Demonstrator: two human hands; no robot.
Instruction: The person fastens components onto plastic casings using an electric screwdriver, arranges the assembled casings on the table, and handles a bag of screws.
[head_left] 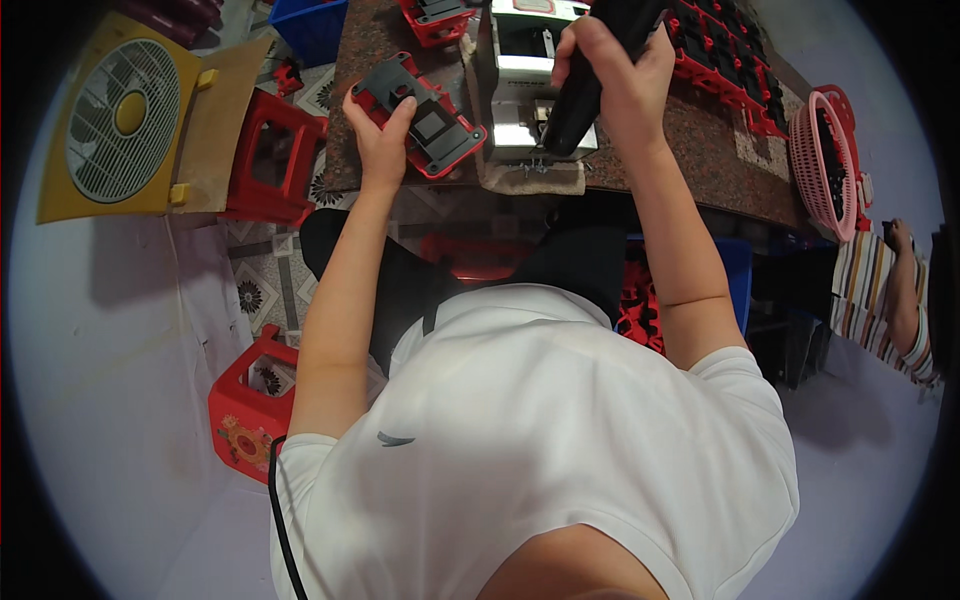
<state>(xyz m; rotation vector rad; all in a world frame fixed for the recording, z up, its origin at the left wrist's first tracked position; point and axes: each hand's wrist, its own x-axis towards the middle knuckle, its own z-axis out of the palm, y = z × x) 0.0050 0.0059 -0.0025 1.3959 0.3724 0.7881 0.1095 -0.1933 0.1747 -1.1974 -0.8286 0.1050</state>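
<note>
My left hand [378, 148] grips a red and dark grey plastic housing [436, 122] by its left side, with the thumb on top, above the front edge of the table. My right hand [638, 88] is wrapped round a thick black power screwdriver [583, 98], tilted with its lower end toward me. That lower end meets the front of a silver box-shaped machine [515, 132], where several small screws [537, 160] cluster. The exact tip is too dark to make out. A pale cloth [500, 178] lies under the machine.
Red and black housings [715, 60] stand in rows at the back right. Another housing [437, 20] lies at the back. A pink basket [822, 165] is at the right edge. Below the table, a blue bin [735, 275] holds red parts. Red stools and a yellow fan [120, 120] stand left; another person's arm [902, 290] shows right.
</note>
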